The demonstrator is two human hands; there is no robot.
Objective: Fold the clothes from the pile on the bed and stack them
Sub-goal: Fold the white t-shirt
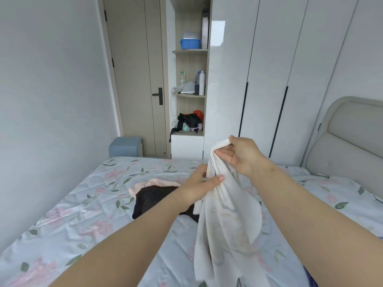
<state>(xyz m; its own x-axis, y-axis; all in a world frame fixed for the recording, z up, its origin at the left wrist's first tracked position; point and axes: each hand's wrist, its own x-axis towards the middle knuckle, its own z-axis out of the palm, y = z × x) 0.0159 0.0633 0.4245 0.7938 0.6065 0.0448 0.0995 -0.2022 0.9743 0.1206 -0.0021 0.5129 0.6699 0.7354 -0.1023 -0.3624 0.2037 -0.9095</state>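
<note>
**Head view.** A white garment [226, 224] hung lifted over the bed [83, 214], held clear of the sheet, probably so that it could drop straight and its edges be found before folding; its lower part ran out of the bottom of the view. The right hand [240, 156] was the higher one, arm stretched forward, fingers and thumb curled to pinch a bunched upper edge; the left hand [199, 185], lower and against the cloth, clasped the fabric with the thumb laid across its front, the other fingers hidden behind it. The rest of the pile, a black garment [153, 197] lying partly over a pink garment [145, 184], lay unfolded beyond the left forearm; no finished stack was in view; the task looked early.
</note>
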